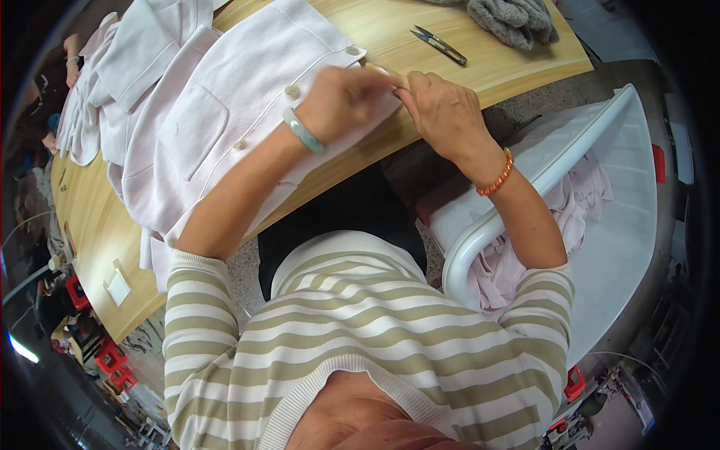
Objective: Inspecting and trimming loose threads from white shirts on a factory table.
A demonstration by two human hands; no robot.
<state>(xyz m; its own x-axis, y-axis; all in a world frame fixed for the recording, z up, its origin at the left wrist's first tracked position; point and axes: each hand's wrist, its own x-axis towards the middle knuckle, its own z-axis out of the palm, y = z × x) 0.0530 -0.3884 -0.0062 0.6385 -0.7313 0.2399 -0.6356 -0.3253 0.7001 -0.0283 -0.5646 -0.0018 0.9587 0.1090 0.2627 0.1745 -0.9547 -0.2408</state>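
Observation:
A pale pink knitted cardigan (259, 64) lies spread over the table's near edge, its row of buttons and a patch pocket facing up. My left hand (341, 101), with a jade-green bangle at the wrist, is over the cardigan's button edge; motion smears its fingers. Close by on its right, my right hand (448, 112), wearing an orange bead bracelet, has its thumb and fingers pinched together at the cardigan's edge. The fabric between the two hands is mostly hidden by the fingers.
Thread snips (441, 46) lie on the wooden table (517, 71) beyond my right hand, near a grey knitted bundle (514, 21). More pale garments (112, 82) are heaped at the left. To my right stands a large white tub (615, 247) holding pink fabric (499, 274).

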